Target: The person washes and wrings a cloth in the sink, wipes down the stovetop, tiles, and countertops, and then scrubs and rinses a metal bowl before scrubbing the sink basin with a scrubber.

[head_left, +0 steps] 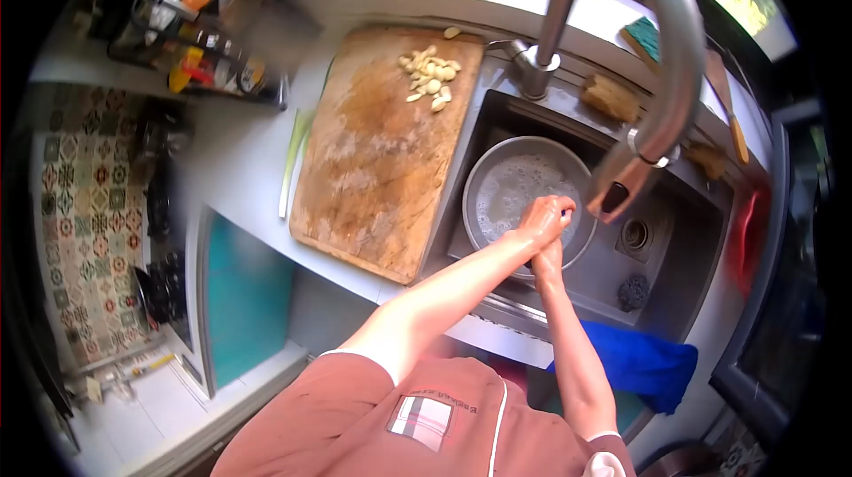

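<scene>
Both wet hands are pressed together over a round metal basin (pixel 472 197) of foamy water in the sink. My left hand (pixel 541 218) lies on top with its fingers curled; a small dark bit shows at its fingertips, too small to identify. My right hand (pixel 548 257) is just below and touches it, its fingers mostly hidden. Left of the sink, a worn wooden cutting board (pixel 373 157) bears a pile of peeled garlic cloves (pixel 432 86) near its far right corner.
A curved faucet (pixel 683 60) arches over the dark sink (pixel 688 255), which holds a scouring pad (pixel 633 292) beside the drain. A blue cloth (pixel 635 362) hangs over the front edge. A green stalk (pixel 293 162) lies left of the board; bottles stand behind.
</scene>
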Demonstrator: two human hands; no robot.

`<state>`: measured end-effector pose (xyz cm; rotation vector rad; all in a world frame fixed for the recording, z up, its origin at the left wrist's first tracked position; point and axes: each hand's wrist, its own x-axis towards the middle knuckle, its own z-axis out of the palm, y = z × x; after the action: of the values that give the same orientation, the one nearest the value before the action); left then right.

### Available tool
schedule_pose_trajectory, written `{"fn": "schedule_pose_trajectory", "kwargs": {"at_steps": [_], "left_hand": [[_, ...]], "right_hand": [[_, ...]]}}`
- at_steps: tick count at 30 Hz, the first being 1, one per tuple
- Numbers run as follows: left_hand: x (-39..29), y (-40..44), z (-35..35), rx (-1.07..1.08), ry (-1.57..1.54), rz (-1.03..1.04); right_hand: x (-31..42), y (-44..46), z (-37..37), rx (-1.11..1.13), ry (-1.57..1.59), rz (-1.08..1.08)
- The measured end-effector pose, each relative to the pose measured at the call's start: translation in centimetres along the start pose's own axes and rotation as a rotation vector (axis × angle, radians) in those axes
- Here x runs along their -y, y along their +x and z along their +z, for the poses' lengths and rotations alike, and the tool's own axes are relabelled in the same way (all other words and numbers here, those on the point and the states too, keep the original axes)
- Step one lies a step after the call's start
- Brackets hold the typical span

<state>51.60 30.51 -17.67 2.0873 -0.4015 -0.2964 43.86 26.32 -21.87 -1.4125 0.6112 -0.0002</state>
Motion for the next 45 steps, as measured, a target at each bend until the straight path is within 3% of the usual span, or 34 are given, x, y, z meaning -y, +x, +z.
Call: {"fn": "schedule_pose_trajectory", "kwargs": {"at_steps": [4, 7, 11, 13, 14, 15, 17, 18, 19, 20, 21, 23, 25, 27, 29, 31, 32, 33, 35, 37, 38, 39, 41, 42, 45], "left_hand": [[4.6, -0.8, 3.0, 0.04, 0.106, -0.096], [6.3, -1.5, 4.3, -0.125, -0.009, -0.153], [3.4, -3.6, -2.1, -0.037, -0.105, -0.274], [1.4, -4.3, -6.8, 0.155, -0.026, -0.362], [1.7, -4.2, -7.9, 0.24, -0.054, -0.316], [0.4, -4.0, -10.6, 0.412, -0.309, -0.418], [-0.3, -4.6, -12.8, 0.385, -0.54, -0.263], [0.2, -4.7, -12.3, 0.375, -0.787, -0.145], [0.0, -4.5, -13.4, 0.471, -0.842, -0.03], [-0.6, -4.9, -13.9, 0.449, -0.853, 0.107], [-1.7, -5.6, -15.6, 0.55, -0.921, 0.115], [-2.7, -7.8, -17.2, 0.472, -1.03, 0.181], [-3.3, -9.3, -17.9, 0.371, -1.263, 0.181], [-2.8, -9.7, -17.7, 0.438, -1.45, -0.008], [-2.7, -11.0, -18.7, 0.387, -1.472, -0.206], [-2.5, -11.8, -18.6, 0.367, -1.306, -0.357], [-2.8, -12.3, -18.6, 0.329, -1.227, -0.433], [-3.1, -13.0, -18.4, 0.291, -1.148, -0.51], [-4.1, -14.6, -17.9, 0.33, -1.015, -0.446], [-7.3, -16.7, -18.5, 0.393, -0.808, -0.412], [-7.5, -17.0, -17.4, 0.429, -0.874, -0.37], [-7.6, -16.8, -15.6, 0.467, -0.94, -0.327], [-7.7, -17.3, -12.7, 0.546, -1.074, -0.24], [-9.1, -18.7, -13.4, 0.447, -1.044, -0.248], [-8.9, -18.9, -11.6, 0.265, -1.312, 0.138]], "right_hand": [[-2.6, 0.5, 1.0, 0.006, -0.031, -0.082], [-2.0, 0.4, 1.2, 0.089, -0.082, -0.126], [1.6, -0.8, -2.1, 0.216, -0.541, -0.114], [8.9, -3.5, -1.3, 0.319, -0.382, 0.249], [10.4, -4.5, -1.6, 0.328, -0.254, 0.272], [11.5, -5.4, -1.8, 0.336, -0.125, 0.295], [12.8, -7.6, -0.1, -0.104, 0.175, 0.429], [11.6, -7.4, -1.0, -0.063, 0.302, 0.391], [9.8, -6.8, -2.4, -0.024, 0.432, 0.36], [8.2, -6.6, -3.8, 0.068, 0.322, 0.241], [7.3, -6.6, -4.5, 0.154, 0.215, 0.117], [8.9, -7.8, -3.8, 0.071, 0.666, 0.395], [10.9, -9.1, -2.5, 0.141, 0.781, 0.367], [11.8, -9.6, -2.4, 0.182, 0.86, 0.31], [11.0, -8.3, -4.4, 0.44, 1.015, 0.257], [12.1, -8.8, -4.6, 0.498, 1.029, 0.321], [15.0, -12.0, -1.6, 0.329, 0.852, 0.258], [14.4, -11.0, -3.6, 0.458, 0.747, 0.241], [16.5, -13.5, -1.7, 0.283, 0.462, 0.068], [15.8, -13.0, -4.2, 0.518, 0.579, 0.101], [15.9, -13.5, -4.0, 0.482, 0.613, 0.059], [15.7, -13.7, -4.5, 0.537, 0.445, -0.098], [17.5, -15.4, -6.6, 0.643, 0.437, -0.031], [17.1, -14.1, -8.6, 0.622, 0.409, -0.05], [18.8, -14.4, -11.3, 0.512, 0.347, -0.124]]}}
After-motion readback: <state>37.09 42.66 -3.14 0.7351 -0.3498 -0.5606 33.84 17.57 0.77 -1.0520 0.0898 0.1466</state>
